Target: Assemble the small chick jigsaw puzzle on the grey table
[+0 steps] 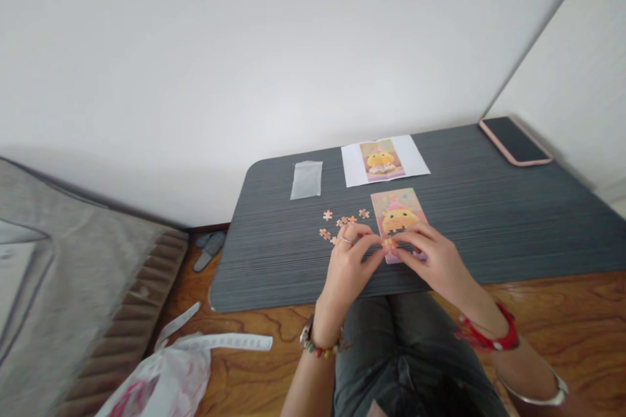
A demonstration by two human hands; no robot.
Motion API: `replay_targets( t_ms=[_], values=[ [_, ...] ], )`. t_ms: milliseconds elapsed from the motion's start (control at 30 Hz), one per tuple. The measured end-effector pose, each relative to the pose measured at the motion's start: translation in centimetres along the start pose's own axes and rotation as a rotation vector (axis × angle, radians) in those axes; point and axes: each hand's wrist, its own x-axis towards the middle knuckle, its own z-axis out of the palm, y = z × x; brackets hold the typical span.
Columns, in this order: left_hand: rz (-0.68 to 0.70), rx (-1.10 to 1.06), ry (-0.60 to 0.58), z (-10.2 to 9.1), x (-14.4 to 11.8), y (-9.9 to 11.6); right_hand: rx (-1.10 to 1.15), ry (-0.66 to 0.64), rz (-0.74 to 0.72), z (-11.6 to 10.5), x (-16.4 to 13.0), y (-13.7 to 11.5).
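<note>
A partly assembled jigsaw puzzle (398, 214) with a yellow cartoon character in a pink party hat lies near the table's front edge. Over its lower part, a small orange puzzle piece (390, 244) is pinched between the fingertips of both hands. My left hand (348, 264) grips it from the left side, while my right hand (435, 257) grips it from the right and covers part of the puzzle. Whether the piece touches the puzzle I cannot tell. Several loose puzzle pieces (325, 234) are scattered left of the puzzle, some partly behind my left hand.
Behind the puzzle, a white sheet (418, 156) bears a printed picture of the same character. A clear plastic bag (307, 180) lies to its left on the dark table (264, 260). At the far right is a phone (516, 141). A plastic carrier bag (180, 371) and slippers (210, 251) are on the floor.
</note>
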Motion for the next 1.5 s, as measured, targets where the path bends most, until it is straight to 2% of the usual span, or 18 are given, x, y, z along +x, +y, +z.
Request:
replay_targets(
  t_ms=[267,433,733,1100,1300,1500],
  values=[
    [-0.079,0.088,-0.05,3.4,0.2,0.7,-0.124,0.015,0.032,-0.2,-0.5,2.7],
    [-0.163,0.146,-0.12,4.4,0.5,0.3,-0.178,-0.012,0.047,0.5,0.0,3.9],
    [-0.192,0.213,-0.163,4.8,0.8,-0.3,-0.279,-0.097,0.067,1.6,0.3,4.8],
    [-0.247,0.245,-0.169,5.1,0.8,-0.1,-0.411,-0.158,0.102,1.7,0.5,4.2],
    [-0.231,0.258,-0.146,5.2,0.4,0.1,-0.449,-0.178,0.119,1.7,0.7,3.7],
    [-0.189,0.265,-0.178,5.3,0.2,0.3,-0.464,-0.189,0.126,1.7,0.8,3.6]
  ],
)
